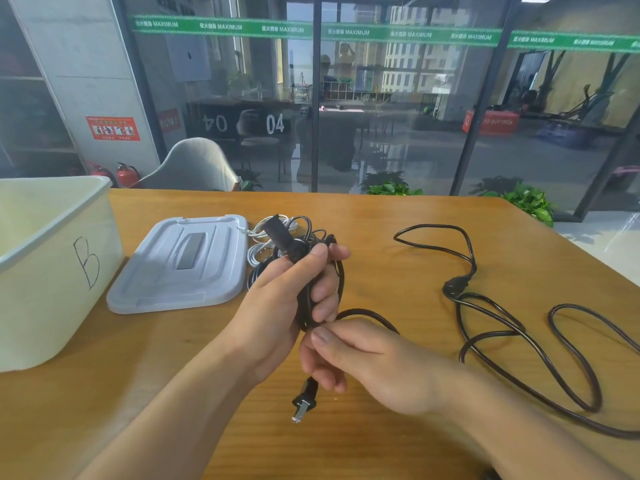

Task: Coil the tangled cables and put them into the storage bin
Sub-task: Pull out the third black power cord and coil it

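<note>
Black coiled cable [306,299] gripped by left hand [277,306], right hand [363,362] pinching its tail, above open wooden table [398,237].

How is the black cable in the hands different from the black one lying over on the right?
The held cable is gathered into a tight bundle, gripped by the left hand, with the right hand pinching its tail; the loose cable sprawls in wide loops on the table, untouched. The held one's plug dangles; the loose one lies flat. Both are black power cords.
</note>
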The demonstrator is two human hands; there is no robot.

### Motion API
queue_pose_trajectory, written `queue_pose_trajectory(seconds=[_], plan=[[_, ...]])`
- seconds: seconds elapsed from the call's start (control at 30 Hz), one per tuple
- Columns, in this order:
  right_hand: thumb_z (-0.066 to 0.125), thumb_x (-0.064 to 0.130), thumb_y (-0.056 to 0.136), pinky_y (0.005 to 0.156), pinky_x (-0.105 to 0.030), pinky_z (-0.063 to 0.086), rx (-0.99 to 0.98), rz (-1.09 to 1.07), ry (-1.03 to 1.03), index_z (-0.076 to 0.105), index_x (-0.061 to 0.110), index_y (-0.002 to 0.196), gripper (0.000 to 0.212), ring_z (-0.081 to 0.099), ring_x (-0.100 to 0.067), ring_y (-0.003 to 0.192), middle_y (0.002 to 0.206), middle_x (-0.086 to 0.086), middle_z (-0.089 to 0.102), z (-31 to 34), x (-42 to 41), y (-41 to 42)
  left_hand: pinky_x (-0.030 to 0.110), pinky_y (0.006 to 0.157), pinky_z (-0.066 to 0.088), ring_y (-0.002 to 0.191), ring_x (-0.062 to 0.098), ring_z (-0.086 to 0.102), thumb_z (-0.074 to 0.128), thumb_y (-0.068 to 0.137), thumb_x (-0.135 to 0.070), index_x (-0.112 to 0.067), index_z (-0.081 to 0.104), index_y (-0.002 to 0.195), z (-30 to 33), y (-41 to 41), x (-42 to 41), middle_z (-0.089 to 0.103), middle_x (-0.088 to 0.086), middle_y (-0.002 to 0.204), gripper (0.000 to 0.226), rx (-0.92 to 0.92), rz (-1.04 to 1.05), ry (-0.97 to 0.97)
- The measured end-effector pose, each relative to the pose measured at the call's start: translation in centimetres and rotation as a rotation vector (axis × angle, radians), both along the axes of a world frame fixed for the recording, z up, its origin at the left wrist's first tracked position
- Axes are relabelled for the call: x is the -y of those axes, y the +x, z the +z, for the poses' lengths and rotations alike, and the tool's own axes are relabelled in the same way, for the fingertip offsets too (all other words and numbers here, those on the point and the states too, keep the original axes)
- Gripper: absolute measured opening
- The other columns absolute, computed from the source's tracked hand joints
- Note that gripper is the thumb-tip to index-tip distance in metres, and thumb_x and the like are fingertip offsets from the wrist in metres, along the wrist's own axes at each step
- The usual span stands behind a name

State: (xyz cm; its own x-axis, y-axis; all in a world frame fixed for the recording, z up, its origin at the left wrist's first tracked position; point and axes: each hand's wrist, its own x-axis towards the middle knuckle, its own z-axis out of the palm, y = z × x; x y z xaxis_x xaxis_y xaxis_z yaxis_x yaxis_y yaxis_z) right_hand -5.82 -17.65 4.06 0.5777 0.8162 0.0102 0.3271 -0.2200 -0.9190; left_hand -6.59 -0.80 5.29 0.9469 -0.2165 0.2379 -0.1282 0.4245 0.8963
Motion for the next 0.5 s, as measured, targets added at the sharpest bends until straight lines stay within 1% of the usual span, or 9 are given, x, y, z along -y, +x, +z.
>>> queue_pose_trajectory(seconds=[0.07, 0.17, 0.23, 0.27, 0.3, 0.37, 0.43, 0.5], plan=[[0.035, 0.043, 0.109, 0.073, -0.029, 0.045, 0.03, 0.001, -0.017, 0.062, 0.016, 0.091, 0.042, 0.051, -0.014, 0.074, 0.074, 0.006, 0.056, -0.2, 0.2, 0.3, 0.026, 0.056, 0.039, 0.056, 0.014, 0.036, 0.057, 0.102, -0.037, -0.009, 0.07, 0.113, -0.1, 0.0, 0.0, 0.037, 0.001, 0.069, 0.034, 0.012, -0.003, 0.007], [0.038, 0.045, 0.11, 0.075, -0.026, 0.046, 0.099, 0.003, -0.052, 0.063, 0.019, 0.088, 0.042, 0.054, -0.01, 0.075, 0.076, 0.011, 0.057, -0.3, 0.8, 1.1, 0.026, 0.055, 0.031, 0.054, 0.014, 0.032, 0.054, 0.103, -0.042, -0.011, 0.069, 0.11, 0.0, -0.1, -0.1, 0.035, -0.002, 0.067, 0.035, 0.027, 0.009, 0.045], [0.041, 0.044, 0.11, 0.074, -0.024, 0.046, 0.267, -0.032, -0.105, 0.062, 0.022, 0.086, 0.039, 0.056, -0.007, 0.075, 0.077, 0.014, 0.059, -0.3, 1.4, 1.7, 0.027, 0.054, 0.026, 0.053, 0.014, 0.028, 0.052, 0.103, -0.046, -0.013, 0.069, 0.106, 0.2, -0.1, -0.1, 0.03, -0.004, 0.066, 0.036, 0.026, 0.03, 0.053], [0.042, 0.043, 0.11, 0.072, -0.025, 0.046, 0.384, -0.061, -0.133, 0.062, 0.021, 0.086, 0.039, 0.057, -0.007, 0.075, 0.077, 0.013, 0.061, -0.4, 1.6, 2.1, 0.026, 0.054, 0.024, 0.052, 0.014, 0.026, 0.051, 0.103, -0.047, -0.015, 0.069, 0.102, 0.3, -0.2, -0.1, 0.028, -0.004, 0.064, 0.037, 0.026, 0.046, 0.067], [0.044, 0.044, 0.109, 0.072, -0.029, 0.047, 0.5, -0.087, -0.162, 0.064, 0.018, 0.088, 0.039, 0.057, -0.01, 0.076, 0.08, 0.01, 0.063, -0.5, 1.8, 2.4, 0.025, 0.053, 0.023, 0.052, 0.014, 0.024, 0.05, 0.103, -0.049, -0.017, 0.069, 0.098, 0.4, -0.2, 0.0, 0.026, -0.004, 0.063, 0.037, 0.029, 0.069, 0.098], [0.044, 0.049, 0.107, 0.079, -0.033, 0.047, 0.669, -0.107, -0.21, 0.07, 0.015, 0.098, 0.043, 0.059, -0.012, 0.084, 0.088, 0.005, 0.067, -0.7, 1.8, 3.0, 0.022, 0.05, 0.025, 0.052, 0.016, 0.02, 0.049, 0.102, -0.05, -0.019, 0.068, 0.09, 0.7, -0.3, 0.1, 0.022, -0.002, 0.061, 0.039, 0.036, 0.113, 0.175], [0.041, 0.056, 0.105, 0.085, -0.032, 0.047, 0.741, -0.102, -0.241, 0.071, 0.019, 0.105, 0.048, 0.06, -0.011, 0.092, 0.094, 0.006, 0.068, -0.8, 1.9, 3.6, 0.019, 0.048, 0.026, 0.051, 0.016, 0.018, 0.05, 0.101, -0.049, -0.018, 0.066, 0.086, 0.9, -0.5, 0.2, 0.02, -0.001, 0.061, 0.038, 0.031, 0.128, 0.212], [0.033, 0.065, 0.103, 0.083, -0.03, 0.046, 0.775, -0.142, -0.306, 0.068, 0.021, 0.1, 0.056, 0.057, -0.007, 0.091, 0.092, 0.011, 0.064, -0.7, 2.6, 4.4, 0.019, 0.046, 0.024, 0.051, 0.015, 0.016, 0.05, 0.1, -0.048, -0.017, 0.064, 0.085, 1.3, -0.7, -0.1, 0.018, -0.002, 0.06, 0.038, 0.023, 0.128, 0.197]])
